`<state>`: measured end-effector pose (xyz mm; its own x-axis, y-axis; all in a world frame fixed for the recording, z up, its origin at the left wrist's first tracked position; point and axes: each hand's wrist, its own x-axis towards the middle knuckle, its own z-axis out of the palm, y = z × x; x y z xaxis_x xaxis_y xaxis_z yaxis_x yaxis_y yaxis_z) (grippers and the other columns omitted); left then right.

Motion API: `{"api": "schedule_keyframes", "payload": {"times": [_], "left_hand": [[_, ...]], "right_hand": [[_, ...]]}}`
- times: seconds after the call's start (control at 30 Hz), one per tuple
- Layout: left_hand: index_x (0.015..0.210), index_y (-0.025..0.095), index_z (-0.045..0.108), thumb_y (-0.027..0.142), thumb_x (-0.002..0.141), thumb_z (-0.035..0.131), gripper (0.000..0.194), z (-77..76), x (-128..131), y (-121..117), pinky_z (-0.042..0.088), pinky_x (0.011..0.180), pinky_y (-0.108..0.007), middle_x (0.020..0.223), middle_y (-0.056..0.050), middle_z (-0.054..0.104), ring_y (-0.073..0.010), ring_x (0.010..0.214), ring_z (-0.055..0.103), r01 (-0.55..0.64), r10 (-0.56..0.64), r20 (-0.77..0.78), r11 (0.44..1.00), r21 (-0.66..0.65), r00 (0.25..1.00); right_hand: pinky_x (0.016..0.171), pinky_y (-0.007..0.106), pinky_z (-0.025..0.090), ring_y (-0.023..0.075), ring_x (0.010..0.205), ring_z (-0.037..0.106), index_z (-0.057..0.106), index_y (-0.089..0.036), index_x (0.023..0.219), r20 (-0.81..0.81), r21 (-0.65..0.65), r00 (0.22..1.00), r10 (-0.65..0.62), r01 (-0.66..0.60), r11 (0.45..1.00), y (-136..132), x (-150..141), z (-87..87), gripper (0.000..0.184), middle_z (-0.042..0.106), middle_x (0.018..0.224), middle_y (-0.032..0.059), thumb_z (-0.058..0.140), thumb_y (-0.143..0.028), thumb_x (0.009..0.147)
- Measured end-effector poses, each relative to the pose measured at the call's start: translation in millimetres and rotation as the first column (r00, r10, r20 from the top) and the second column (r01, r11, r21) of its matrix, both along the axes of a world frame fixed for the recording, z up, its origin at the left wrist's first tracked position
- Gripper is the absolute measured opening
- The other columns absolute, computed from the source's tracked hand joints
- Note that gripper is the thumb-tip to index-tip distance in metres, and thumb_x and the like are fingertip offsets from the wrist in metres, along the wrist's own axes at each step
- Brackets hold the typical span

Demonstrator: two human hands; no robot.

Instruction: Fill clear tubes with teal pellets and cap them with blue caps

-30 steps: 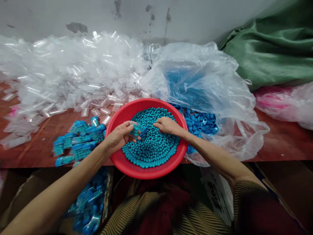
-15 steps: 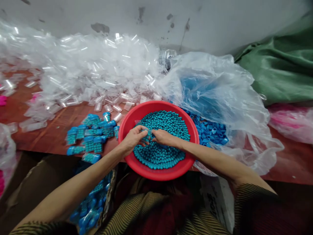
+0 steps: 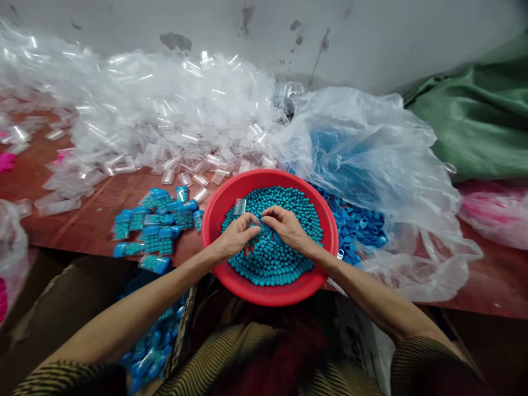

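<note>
A red basin (image 3: 209, 220) holds a bed of round turquoise beads (image 3: 274, 269). Over the beads, my left hand (image 3: 241, 235) is closed, thumb against fingers, on a small clear plastic container (image 3: 260, 226), partly hidden by the fingers. Another clear container (image 3: 240, 206) shows just beyond the left knuckles; whether the hand holds it, I cannot tell. My right hand (image 3: 286, 226) faces the left one, its thumb and fingertips pinched together at the container's edge. A blue cap (image 3: 277, 238) shows under the right fingers and appears held in them.
Left of the basin lie several bead-filled containers with blue caps (image 3: 159, 223). Clear empty containers (image 3: 173, 121) are heaped along the wall. Loose blue caps (image 3: 358, 225) spill from a plastic bag (image 3: 371, 126) at right. Below the table edge, a box holds more filled containers (image 3: 150, 346).
My right hand has shifted slightly right and up, its fingers now more raised and pinched. The clear container beyond my left hand shows more plainly. The view has tilted slightly.
</note>
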<state>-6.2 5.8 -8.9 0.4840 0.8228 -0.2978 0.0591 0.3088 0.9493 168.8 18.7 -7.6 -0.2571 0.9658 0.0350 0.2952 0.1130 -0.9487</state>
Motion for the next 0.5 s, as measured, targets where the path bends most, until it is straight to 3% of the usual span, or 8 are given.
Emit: {"api": "schedule_keyframes", "payload": {"times": [0.13,0.2,0.3,0.5], "left_hand": [[0.089,0.019,0.041,0.041,0.076,0.058,0.031,-0.5,4.1,-1.7,0.037,0.032,-0.015,0.053,0.010,0.047,-0.0065,0.037,0.051,-0.031,0.031,0.016,1.000,0.002,0.999],[0.089,0.019,0.041,0.041,0.076,0.058,0.031,-1.2,4.8,-1.9,0.037,0.032,-0.015,0.053,0.010,0.047,-0.0066,0.037,0.050,-0.015,0.015,0.014,1.000,0.009,1.000],[0.093,0.019,0.041,0.040,0.076,0.058,0.032,-2.7,6.2,-1.8,0.038,0.032,-0.016,0.055,0.010,0.048,-0.0072,0.037,0.051,-0.005,0.005,0.004,1.000,0.023,1.000],[0.106,0.017,0.042,0.031,0.074,0.060,0.039,-1.1,10.9,-4.7,0.033,0.031,-0.015,0.059,0.009,0.048,-0.0056,0.038,0.048,0.037,-0.037,-0.016,0.999,0.018,0.999]], "right_hand": [[0.074,0.030,0.046,0.0143,0.079,0.058,0.063,-0.019,0.106,0.008,-0.010,0.998,0.068,-0.068,0.998,-15.1,2.5,3.3,0.029,0.065,0.092,0.0040,0.048,-0.025,0.083],[0.068,0.028,0.048,0.0143,0.076,0.059,0.060,-0.019,0.114,-0.052,-0.083,0.994,0.099,-0.103,0.991,-18.5,6.5,3.2,0.035,0.064,0.095,0.0048,0.050,-0.023,0.080],[0.056,0.026,0.047,0.0118,0.062,0.058,0.057,-0.017,0.117,-0.129,-0.188,0.990,0.049,-0.073,0.979,-18.6,9.4,1.2,0.040,0.063,0.087,0.0034,0.054,-0.025,0.078],[0.075,0.029,0.048,0.0150,0.081,0.061,0.066,-0.018,0.102,-0.003,-0.046,1.000,0.017,-0.017,0.999,-15.4,11.6,-0.2,0.025,0.068,0.091,0.0034,0.055,-0.026,0.080]]}}
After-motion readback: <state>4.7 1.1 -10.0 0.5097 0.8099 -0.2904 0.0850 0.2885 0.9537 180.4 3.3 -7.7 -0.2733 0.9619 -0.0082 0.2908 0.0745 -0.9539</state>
